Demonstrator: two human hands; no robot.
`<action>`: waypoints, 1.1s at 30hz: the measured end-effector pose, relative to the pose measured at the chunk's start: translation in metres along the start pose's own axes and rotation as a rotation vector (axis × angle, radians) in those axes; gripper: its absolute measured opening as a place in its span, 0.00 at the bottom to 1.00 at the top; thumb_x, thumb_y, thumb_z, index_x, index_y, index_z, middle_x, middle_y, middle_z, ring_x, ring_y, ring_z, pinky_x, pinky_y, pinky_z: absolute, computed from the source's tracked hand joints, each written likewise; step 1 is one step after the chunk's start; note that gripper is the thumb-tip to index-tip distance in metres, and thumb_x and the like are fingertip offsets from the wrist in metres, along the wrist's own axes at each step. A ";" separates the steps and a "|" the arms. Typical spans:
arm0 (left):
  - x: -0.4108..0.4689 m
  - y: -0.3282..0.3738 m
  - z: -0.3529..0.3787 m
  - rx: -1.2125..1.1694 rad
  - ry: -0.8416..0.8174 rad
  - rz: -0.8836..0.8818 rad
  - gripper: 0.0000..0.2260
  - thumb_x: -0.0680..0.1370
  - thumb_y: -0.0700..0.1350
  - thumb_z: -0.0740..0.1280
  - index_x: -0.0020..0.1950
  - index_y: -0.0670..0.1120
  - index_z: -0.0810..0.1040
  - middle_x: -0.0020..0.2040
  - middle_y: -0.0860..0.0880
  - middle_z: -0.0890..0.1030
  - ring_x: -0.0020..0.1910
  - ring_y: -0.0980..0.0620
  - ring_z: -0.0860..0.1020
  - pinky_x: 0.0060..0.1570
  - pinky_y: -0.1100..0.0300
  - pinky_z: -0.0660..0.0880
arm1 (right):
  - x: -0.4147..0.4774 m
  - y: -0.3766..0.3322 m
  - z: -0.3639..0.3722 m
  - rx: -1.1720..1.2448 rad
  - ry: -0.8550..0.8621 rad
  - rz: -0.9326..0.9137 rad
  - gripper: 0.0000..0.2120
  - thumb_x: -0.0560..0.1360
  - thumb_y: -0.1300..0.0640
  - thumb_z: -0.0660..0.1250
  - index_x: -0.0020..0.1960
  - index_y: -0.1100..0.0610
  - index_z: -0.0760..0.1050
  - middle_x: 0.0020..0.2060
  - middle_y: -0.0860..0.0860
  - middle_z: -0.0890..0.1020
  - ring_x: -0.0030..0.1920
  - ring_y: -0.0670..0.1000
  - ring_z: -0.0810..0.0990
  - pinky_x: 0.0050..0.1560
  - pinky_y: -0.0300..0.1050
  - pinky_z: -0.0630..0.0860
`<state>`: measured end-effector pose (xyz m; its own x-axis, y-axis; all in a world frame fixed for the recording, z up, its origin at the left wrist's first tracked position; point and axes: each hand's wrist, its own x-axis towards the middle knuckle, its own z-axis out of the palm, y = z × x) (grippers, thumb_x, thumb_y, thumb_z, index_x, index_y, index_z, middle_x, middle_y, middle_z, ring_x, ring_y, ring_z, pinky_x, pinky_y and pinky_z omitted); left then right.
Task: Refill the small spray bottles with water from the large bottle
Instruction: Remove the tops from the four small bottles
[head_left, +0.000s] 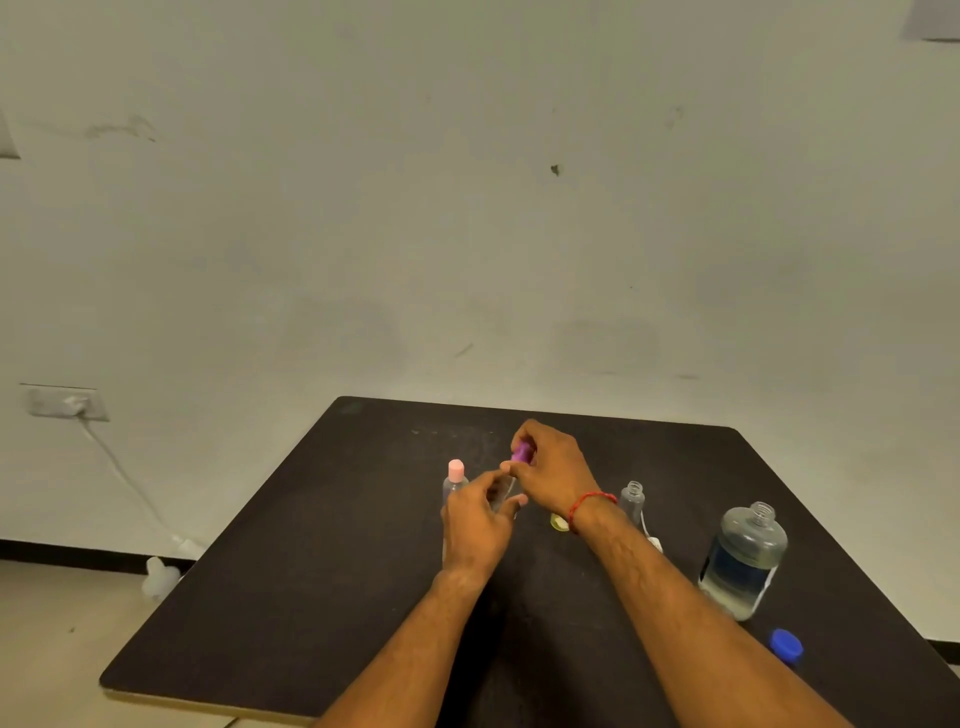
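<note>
My left hand (480, 519) grips a small clear spray bottle (503, 491) above the dark table (322, 571). Fingers of my right hand (553, 470) are closed around its purple cap (521, 453). Just left of my hands stands a small clear bottle with a pink cap (455, 480). To the right, an uncapped small bottle (632, 501) stands upright. The large bottle (743, 561), open and partly filled with water, stands at the right. Its blue cap (786, 646) lies near the table's right front edge.
A small yellow object (558, 521) lies under my right wrist; a white piece (653, 543) sits beside the uncapped bottle. A wall socket (67, 402) with a white cable and an adapter on the floor are at the left.
</note>
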<state>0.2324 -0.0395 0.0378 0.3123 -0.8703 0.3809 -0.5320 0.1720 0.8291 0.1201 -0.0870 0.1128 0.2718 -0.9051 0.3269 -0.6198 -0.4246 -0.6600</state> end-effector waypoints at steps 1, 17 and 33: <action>0.000 0.000 -0.001 -0.001 -0.002 -0.006 0.17 0.74 0.48 0.77 0.62 0.50 0.82 0.53 0.55 0.84 0.51 0.63 0.79 0.49 0.79 0.68 | -0.001 0.000 0.000 0.023 -0.023 -0.012 0.13 0.70 0.59 0.74 0.45 0.45 0.72 0.43 0.43 0.77 0.44 0.46 0.77 0.40 0.32 0.71; -0.003 -0.001 0.000 0.032 0.012 0.032 0.15 0.73 0.50 0.78 0.58 0.50 0.83 0.50 0.55 0.83 0.50 0.59 0.80 0.49 0.75 0.71 | -0.010 -0.002 -0.012 0.089 -0.118 -0.012 0.15 0.71 0.64 0.71 0.53 0.48 0.78 0.50 0.45 0.79 0.50 0.45 0.78 0.46 0.30 0.72; -0.002 -0.002 0.003 0.015 0.002 0.008 0.15 0.74 0.47 0.77 0.60 0.50 0.83 0.52 0.57 0.83 0.52 0.62 0.79 0.49 0.78 0.72 | -0.011 -0.007 -0.015 0.010 -0.058 0.032 0.16 0.70 0.52 0.75 0.56 0.49 0.76 0.48 0.45 0.78 0.48 0.46 0.78 0.49 0.38 0.76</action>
<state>0.2306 -0.0393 0.0346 0.3094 -0.8683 0.3878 -0.5463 0.1715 0.8198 0.1103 -0.0740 0.1245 0.2942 -0.9179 0.2665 -0.6217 -0.3955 -0.6761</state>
